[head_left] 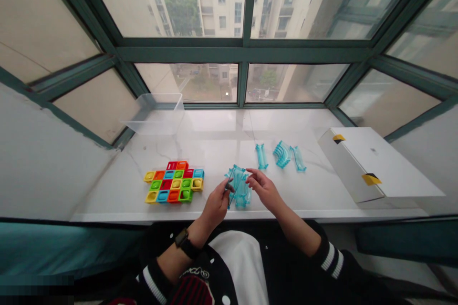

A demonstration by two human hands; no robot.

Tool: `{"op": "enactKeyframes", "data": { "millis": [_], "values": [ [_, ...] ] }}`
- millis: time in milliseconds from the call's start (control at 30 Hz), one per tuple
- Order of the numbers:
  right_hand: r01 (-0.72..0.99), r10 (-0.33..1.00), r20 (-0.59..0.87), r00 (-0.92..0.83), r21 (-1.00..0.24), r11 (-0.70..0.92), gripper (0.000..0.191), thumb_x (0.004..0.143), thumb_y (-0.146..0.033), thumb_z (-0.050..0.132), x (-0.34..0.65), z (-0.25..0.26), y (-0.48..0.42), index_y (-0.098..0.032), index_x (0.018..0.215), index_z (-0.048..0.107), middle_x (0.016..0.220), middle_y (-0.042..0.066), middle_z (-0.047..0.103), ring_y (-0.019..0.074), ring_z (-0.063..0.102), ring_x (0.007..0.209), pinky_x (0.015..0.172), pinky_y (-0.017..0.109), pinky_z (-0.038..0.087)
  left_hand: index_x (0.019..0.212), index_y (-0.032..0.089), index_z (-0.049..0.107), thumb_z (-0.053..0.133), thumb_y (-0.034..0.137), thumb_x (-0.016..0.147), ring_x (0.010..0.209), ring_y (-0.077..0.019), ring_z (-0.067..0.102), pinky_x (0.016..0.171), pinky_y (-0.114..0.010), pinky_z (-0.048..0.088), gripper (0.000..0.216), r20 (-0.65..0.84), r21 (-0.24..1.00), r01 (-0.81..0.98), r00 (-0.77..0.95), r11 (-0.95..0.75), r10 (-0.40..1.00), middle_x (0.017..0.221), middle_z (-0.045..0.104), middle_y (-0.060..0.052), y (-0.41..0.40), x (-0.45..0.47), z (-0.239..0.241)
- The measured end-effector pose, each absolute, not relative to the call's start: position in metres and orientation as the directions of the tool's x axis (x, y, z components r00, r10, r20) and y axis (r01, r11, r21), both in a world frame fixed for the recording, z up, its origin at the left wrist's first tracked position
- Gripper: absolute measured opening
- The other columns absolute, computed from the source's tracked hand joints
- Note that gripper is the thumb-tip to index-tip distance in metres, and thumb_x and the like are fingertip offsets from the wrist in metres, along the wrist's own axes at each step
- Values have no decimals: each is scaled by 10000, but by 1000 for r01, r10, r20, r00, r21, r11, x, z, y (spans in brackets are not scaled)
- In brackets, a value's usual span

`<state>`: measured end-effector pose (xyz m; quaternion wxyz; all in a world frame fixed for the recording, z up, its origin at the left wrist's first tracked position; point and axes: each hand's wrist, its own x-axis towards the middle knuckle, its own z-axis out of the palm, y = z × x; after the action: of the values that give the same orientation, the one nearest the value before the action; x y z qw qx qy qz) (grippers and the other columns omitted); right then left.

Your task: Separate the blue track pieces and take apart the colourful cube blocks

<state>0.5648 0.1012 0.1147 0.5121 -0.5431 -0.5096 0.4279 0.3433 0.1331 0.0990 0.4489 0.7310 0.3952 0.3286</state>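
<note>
My left hand (216,201) is closed around the edge of a clear blue track piece (234,182), which it holds tilted near the front of the white ledge. Below and behind that piece lie more clear blue track pieces (242,197), partly overlapped by it. My right hand (264,189) is just to the right, its fingers apart and slightly bent, with the fingertips close to the held piece. Whether they touch it I cannot tell. Farther back on the right are a straight blue track piece (262,156), a curved one (282,154) and a wavy one (298,158).
Left of my hands lies a flat cluster of coloured cube blocks (175,183). A clear plastic bin (157,114) stands at the back left. On the right is a white box (379,162) with yellow-and-black tape. Green-framed windows (246,52) close off the marble ledge (214,128).
</note>
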Motion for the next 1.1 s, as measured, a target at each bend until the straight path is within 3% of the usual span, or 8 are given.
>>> {"op": "enactKeyframes", "data": {
  "millis": [233, 400, 567, 933, 1100],
  "values": [
    [173, 991, 9, 136, -985, -15, 444, 909, -494, 690, 549, 125, 105, -218, 1253, 642, 693, -45, 540, 150, 519, 632, 595, 277, 424, 1339, 200, 588, 419, 296, 1051, 832, -174, 639, 826, -312, 517, 348, 189, 895, 251, 534, -368, 824, 1001, 713, -63, 128, 347, 102],
    [171, 992, -20, 124, -984, -42, 400, 883, -457, 694, 545, 130, 101, -210, 1193, 643, 668, -54, 544, 140, 509, 602, 570, 266, 408, 1046, 206, 674, 436, 361, 1058, 773, -176, 639, 749, -291, 476, 284, 138, 869, 342, 526, -357, 839, 857, 705, -37, 127, 352, 110],
    [212, 996, -10, 88, -977, -28, 399, 866, -449, 731, 544, 136, 99, -210, 1174, 642, 676, -53, 569, 139, 524, 603, 580, 269, 420, 846, 208, 609, 405, 442, 1070, 634, -157, 604, 639, -270, 418, 383, 67, 847, 430, 497, -312, 865, 719, 669, -10, 125, 355, 112],
    [362, 991, 92, -101, -924, 123, 371, 865, -328, 740, 530, 141, 89, -225, 1210, 651, 793, -17, 679, 161, 626, 691, 692, 294, 506, 711, 191, 642, 297, 667, 1044, 601, -171, 583, 582, -273, 354, 675, 89, 856, 402, 503, -323, 860, 650, 660, -34, 126, 352, 103],
    [363, 979, 164, -125, -910, 199, 352, 925, -313, 667, 527, 140, 86, -231, 1266, 637, 875, 10, 681, 171, 633, 748, 735, 312, 514, 848, 183, 704, 330, 606, 1062, 699, -194, 632, 651, -288, 409, 604, 127, 864, 374, 485, -337, 865, 782, 722, -64, 127, 352, 107]
  ]
}}
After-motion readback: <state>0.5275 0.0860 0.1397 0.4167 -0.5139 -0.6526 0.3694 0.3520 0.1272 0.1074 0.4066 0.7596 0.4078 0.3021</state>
